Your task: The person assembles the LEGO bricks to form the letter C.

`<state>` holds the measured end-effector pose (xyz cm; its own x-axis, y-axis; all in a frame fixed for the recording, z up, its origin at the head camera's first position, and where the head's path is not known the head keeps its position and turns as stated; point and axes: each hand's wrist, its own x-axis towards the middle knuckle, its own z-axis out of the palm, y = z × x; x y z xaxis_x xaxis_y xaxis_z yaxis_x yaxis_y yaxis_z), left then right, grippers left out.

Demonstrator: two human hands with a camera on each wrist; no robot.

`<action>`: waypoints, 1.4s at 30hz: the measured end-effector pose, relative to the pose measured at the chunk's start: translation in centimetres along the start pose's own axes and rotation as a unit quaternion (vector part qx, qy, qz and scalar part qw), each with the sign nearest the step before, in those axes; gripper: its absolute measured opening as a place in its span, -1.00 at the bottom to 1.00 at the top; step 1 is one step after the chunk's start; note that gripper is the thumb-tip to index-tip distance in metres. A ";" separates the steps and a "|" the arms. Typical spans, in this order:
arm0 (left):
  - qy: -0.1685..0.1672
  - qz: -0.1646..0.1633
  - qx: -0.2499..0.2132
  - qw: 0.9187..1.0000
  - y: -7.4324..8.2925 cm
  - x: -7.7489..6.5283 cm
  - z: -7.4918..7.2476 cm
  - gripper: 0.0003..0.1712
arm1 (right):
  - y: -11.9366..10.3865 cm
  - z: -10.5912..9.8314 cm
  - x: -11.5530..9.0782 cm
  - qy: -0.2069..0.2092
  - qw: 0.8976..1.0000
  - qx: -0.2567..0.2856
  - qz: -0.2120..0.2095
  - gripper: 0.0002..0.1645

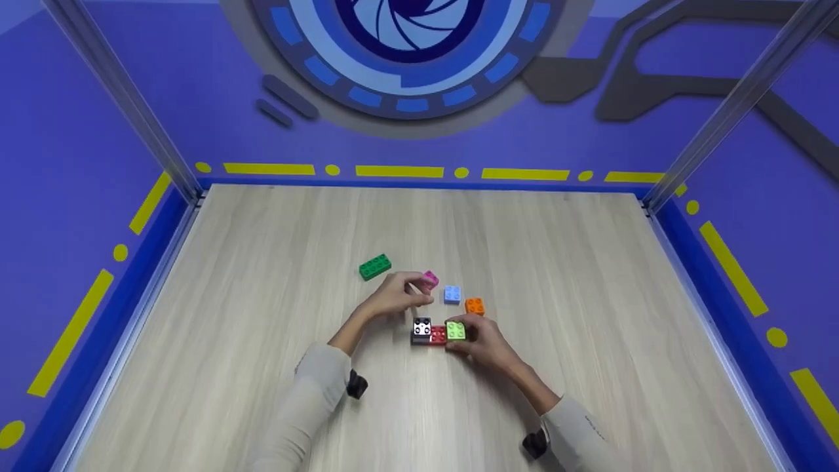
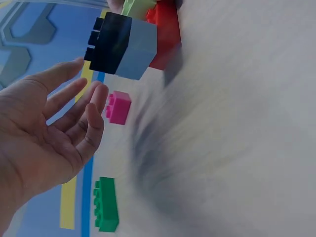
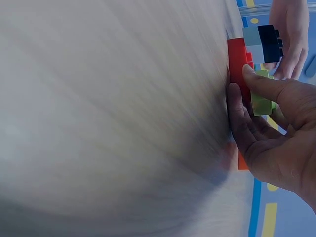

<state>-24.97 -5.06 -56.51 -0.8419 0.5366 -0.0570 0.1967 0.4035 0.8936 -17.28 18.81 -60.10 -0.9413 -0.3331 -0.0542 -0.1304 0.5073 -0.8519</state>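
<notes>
My right hand [image 1: 490, 342] grips the lime green brick [image 1: 455, 330], thumb on one side and fingers on the other. That brick sits on the right end of a red brick [image 1: 438, 335]. At the left end of the red one stands a grey brick [image 2: 139, 47] with a black brick [image 1: 422, 326] on top. My left hand [image 1: 393, 293] hovers beyond this assembly, fingers loosely bent and holding nothing. In the left wrist view a pink brick [image 2: 119, 107] lies on the table just past those fingertips; the hand partly overlaps it in the head view.
A green brick [image 1: 375, 267] lies at the back left of the wooden table [image 1: 275, 242]. Farther right are a light blue brick [image 1: 452, 294] and an orange brick [image 1: 474, 306], the latter close to the right hand. Blue panels [image 1: 157, 78] wall the table at the back and sides.
</notes>
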 end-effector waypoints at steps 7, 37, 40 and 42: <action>-0.017 0.002 -0.006 1.000 -0.2 1.7 1.1 -0.48 | -0.1 0.0 -0.1 0.004 1.000 -0.006 -0.014 -0.55; 0.014 0.009 0.074 0.997 -1.8 0.4 1.4 -0.68 | -0.1 -0.1 -0.1 0.002 1.000 0.009 -0.006 -0.54; 0.029 0.007 0.075 0.997 -2.3 -0.7 0.9 -0.70 | -0.1 -0.1 -0.1 0.001 1.000 0.009 -0.003 -0.53; 0.042 0.009 0.079 0.996 -2.6 -1.6 0.4 -0.72 | -0.2 0.0 0.0 0.001 1.000 0.007 -0.002 -0.53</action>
<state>-23.96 -6.67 -58.96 -0.8755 0.4833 0.0024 0.2833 0.5093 0.8126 -17.24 18.72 -59.96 -0.9412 -0.3342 -0.0492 -0.1308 0.4947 -0.8592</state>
